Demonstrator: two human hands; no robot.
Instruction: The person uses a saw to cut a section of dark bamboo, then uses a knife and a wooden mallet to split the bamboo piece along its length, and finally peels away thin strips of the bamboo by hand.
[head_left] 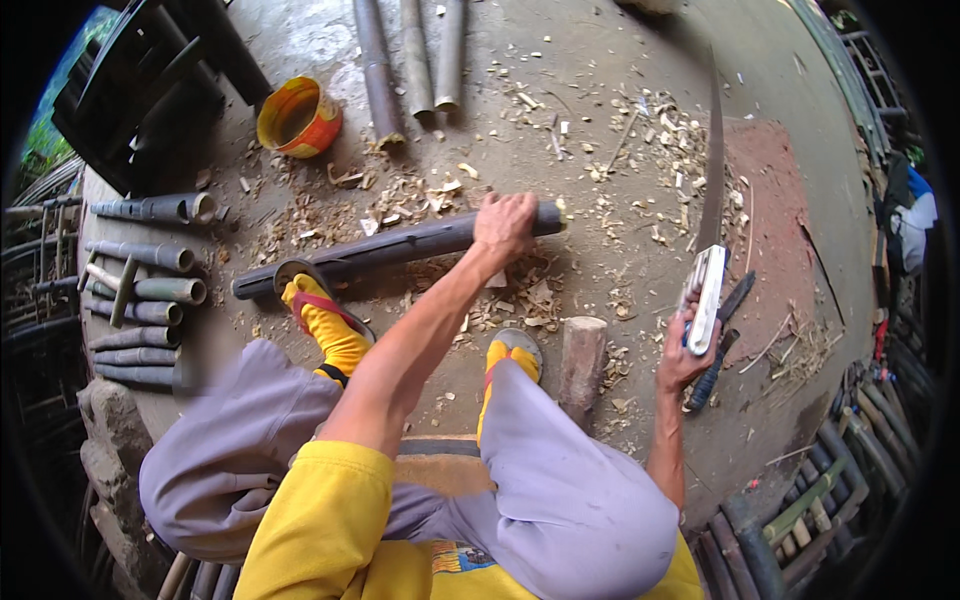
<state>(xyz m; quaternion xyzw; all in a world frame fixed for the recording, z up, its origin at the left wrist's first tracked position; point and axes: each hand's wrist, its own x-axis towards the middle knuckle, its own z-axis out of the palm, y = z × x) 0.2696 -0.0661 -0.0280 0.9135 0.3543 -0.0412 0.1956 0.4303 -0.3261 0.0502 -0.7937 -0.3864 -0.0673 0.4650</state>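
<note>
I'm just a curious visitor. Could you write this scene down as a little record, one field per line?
Left grip: closed over a dark bamboo pole
Right grip: holding a white-handled handsaw, blade pointing away from the person
Saw and pole: apart
Yellow-socked left foot: toe end over the pole, near its left end
Beside right grip: knife on the ground
Right of right foot: short wooden block
Beyond pole: red-and-yellow bucket
Far left: cut bamboo lengths
Ground: scattered chips
</note>
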